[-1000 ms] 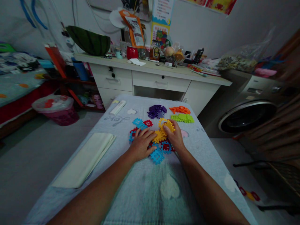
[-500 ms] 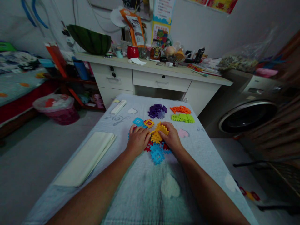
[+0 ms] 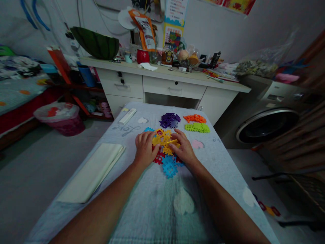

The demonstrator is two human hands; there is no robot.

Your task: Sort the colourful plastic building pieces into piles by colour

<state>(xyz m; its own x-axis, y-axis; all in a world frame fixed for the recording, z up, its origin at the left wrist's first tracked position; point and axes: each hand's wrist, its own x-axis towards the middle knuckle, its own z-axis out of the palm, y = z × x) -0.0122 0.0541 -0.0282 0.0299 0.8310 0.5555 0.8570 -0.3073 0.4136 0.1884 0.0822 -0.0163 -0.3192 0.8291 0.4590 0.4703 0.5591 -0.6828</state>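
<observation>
A mixed pile of square, notched plastic interlocking blocks lies between my hands. Yellow blocks (image 3: pixel 164 138) cover its upper middle, with a red block (image 3: pixel 158 158) and a blue block (image 3: pixel 169 166) below them. My left hand (image 3: pixel 145 146) is at the pile's left side, a yellow block between its thumb and fingers. On the right, my right hand (image 3: pixel 185 147) has its thumb and curled fingers around another yellow block (image 3: pixel 175 145). Both hands partly hide the blocks under them.
Beyond the pile sit purple blocks (image 3: pixel 169 120), orange blocks (image 3: pixel 195 118) and green blocks (image 3: pixel 197 127). A folded pale cloth (image 3: pixel 92 173) and a white oblong object (image 3: pixel 127 116) lie on the left of the cloth-covered table (image 3: pixel 149 210). A cluttered desk (image 3: pixel 175 79) stands behind.
My hands have moved slightly apart. Yellow blocks that were gathered near my right hand now spread across the gap between both hands. The upper blue block is more covered.
</observation>
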